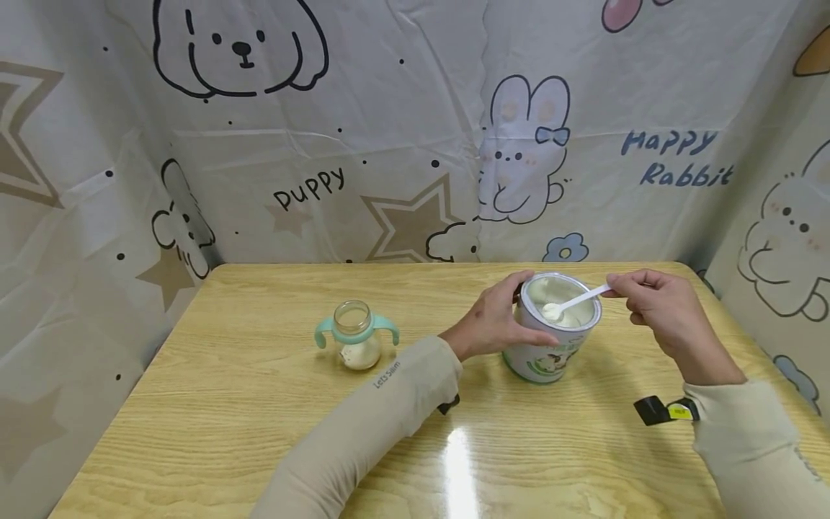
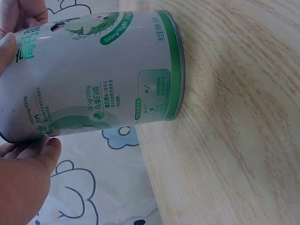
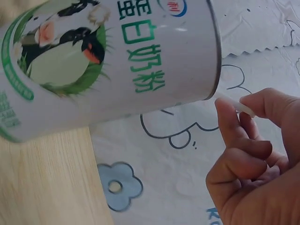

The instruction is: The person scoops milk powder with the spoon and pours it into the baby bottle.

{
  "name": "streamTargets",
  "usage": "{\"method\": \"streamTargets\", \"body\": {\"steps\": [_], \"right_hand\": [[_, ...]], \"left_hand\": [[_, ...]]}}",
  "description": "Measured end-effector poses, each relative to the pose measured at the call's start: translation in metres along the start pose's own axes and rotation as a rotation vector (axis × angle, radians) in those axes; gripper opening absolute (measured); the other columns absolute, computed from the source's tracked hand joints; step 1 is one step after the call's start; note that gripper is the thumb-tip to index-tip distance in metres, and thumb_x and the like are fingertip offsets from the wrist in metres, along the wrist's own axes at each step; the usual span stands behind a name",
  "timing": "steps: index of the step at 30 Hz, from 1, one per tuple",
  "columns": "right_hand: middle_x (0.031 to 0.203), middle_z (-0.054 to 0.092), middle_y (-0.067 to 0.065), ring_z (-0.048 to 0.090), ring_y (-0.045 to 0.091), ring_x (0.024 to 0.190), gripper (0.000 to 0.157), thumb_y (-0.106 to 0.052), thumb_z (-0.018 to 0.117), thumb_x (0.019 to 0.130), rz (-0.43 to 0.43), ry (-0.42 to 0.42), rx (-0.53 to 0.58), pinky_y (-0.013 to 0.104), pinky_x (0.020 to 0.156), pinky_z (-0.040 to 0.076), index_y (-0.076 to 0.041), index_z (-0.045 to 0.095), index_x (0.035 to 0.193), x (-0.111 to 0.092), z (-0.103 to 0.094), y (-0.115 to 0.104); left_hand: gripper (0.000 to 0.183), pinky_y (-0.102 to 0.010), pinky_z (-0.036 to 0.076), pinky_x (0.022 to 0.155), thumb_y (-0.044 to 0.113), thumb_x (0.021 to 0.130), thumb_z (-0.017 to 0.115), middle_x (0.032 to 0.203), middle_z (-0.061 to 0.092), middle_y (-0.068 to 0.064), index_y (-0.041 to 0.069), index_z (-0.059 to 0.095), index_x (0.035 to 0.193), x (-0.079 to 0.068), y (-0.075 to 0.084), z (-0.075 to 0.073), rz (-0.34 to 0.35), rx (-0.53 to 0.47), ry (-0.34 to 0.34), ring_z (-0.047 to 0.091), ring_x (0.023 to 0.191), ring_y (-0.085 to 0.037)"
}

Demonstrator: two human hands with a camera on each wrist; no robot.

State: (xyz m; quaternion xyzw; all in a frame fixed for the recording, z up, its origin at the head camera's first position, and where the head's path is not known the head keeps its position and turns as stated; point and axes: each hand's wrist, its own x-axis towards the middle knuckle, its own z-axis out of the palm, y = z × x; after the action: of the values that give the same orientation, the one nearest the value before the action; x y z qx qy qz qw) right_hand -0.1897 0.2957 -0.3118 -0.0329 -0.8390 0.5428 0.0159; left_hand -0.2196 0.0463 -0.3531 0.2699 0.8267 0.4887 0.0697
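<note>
The scoop (image 1: pixel 586 296), pinched in the right grip (image 1: pixel 668 313), held powder (image 1: pixel 552 311) inside the can (image 1: pixel 560 342) the left grip (image 1: pixel 491 322) clasped; the bottle (image 1: pixel 355 336) already contained some, this scoopful apparently left to add.

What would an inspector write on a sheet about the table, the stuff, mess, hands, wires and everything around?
Surface: wood-grain table, bright glare near the front.
Job's things: open milk powder can; white scoop carrying pale powder at its mouth; uncapped two-handled baby bottle, pale contents inside.
Clutter: nothing seen.
Hands: left hand holds the can; right hand pinches the scoop's handle.
Cables: nothing seen.
Surroundings: sheeting printed with puppies, rabbits and stars.
</note>
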Motion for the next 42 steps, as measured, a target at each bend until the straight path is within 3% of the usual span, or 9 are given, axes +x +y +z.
{"method": "streamTargets", "body": {"steps": [4, 9, 17, 25, 35, 42], "right_hand": [[0.078, 0.068, -0.02, 0.044, 0.008, 0.069, 0.019, -0.034, 0.064, 0.099, 0.001, 0.003, -0.013, 0.02, 0.056, 0.047, -0.022, 0.072, 0.086, 0.001, 0.0, 0.0], [0.079, 0.069, -0.018, 0.043, 0.007, 0.065, 0.02, -0.03, 0.064, 0.099, 0.005, -0.007, 0.055, 0.019, 0.053, 0.044, -0.019, 0.073, 0.084, 0.0, -0.001, -0.001], [0.077, 0.072, -0.007, 0.042, 0.005, 0.057, 0.018, -0.017, 0.067, 0.097, -0.021, -0.044, 0.365, 0.016, 0.047, 0.04, -0.017, 0.075, 0.081, -0.002, -0.003, -0.002], [0.078, 0.073, -0.002, 0.04, 0.004, 0.055, 0.022, -0.01, 0.063, 0.099, -0.046, -0.087, 0.53, 0.015, 0.044, 0.036, -0.012, 0.075, 0.081, -0.001, -0.004, -0.005], [0.079, 0.073, 0.0, 0.04, 0.006, 0.054, 0.017, -0.012, 0.066, 0.098, -0.024, -0.067, 0.604, 0.016, 0.043, 0.035, -0.009, 0.072, 0.082, 0.0, 0.001, -0.016], [0.079, 0.073, 0.001, 0.04, 0.007, 0.055, 0.018, -0.01, 0.064, 0.098, -0.036, -0.099, 0.657, 0.016, 0.044, 0.035, -0.007, 0.071, 0.081, 0.001, 0.007, -0.022]], "left_hand": [[0.103, -0.026, 0.044, 0.105, 0.028, 0.069, 0.094, 0.142, 0.054, -0.004, 0.011, 0.036, 0.152, 0.001, 0.001, -0.001, -0.005, 0.005, 0.004, 0.053, 0.128, -0.013], [0.103, -0.028, 0.042, 0.107, 0.028, 0.07, 0.094, 0.143, 0.054, -0.004, 0.01, 0.035, 0.153, -0.001, 0.001, -0.002, 0.012, 0.0, -0.011, 0.051, 0.131, -0.014], [0.109, -0.026, 0.038, 0.111, 0.032, 0.072, 0.092, 0.159, 0.035, -0.006, 0.01, 0.028, 0.157, -0.01, 0.002, -0.017, 0.011, 0.008, -0.033, 0.04, 0.141, -0.021], [0.107, -0.024, 0.035, 0.112, 0.026, 0.074, 0.091, 0.16, 0.032, -0.009, 0.006, 0.026, 0.157, -0.023, -0.001, -0.039, 0.0, -0.033, -0.041, 0.035, 0.144, -0.02], [0.106, -0.028, 0.034, 0.114, 0.022, 0.075, 0.091, 0.16, 0.032, -0.008, 0.006, 0.025, 0.157, -0.039, -0.004, -0.062, -0.048, -0.12, -0.024, 0.032, 0.145, -0.018], [0.104, -0.029, 0.034, 0.115, 0.02, 0.077, 0.089, 0.16, 0.031, -0.008, 0.008, 0.025, 0.158, -0.049, -0.009, -0.076, -0.063, -0.149, -0.019, 0.032, 0.146, -0.017]]}}
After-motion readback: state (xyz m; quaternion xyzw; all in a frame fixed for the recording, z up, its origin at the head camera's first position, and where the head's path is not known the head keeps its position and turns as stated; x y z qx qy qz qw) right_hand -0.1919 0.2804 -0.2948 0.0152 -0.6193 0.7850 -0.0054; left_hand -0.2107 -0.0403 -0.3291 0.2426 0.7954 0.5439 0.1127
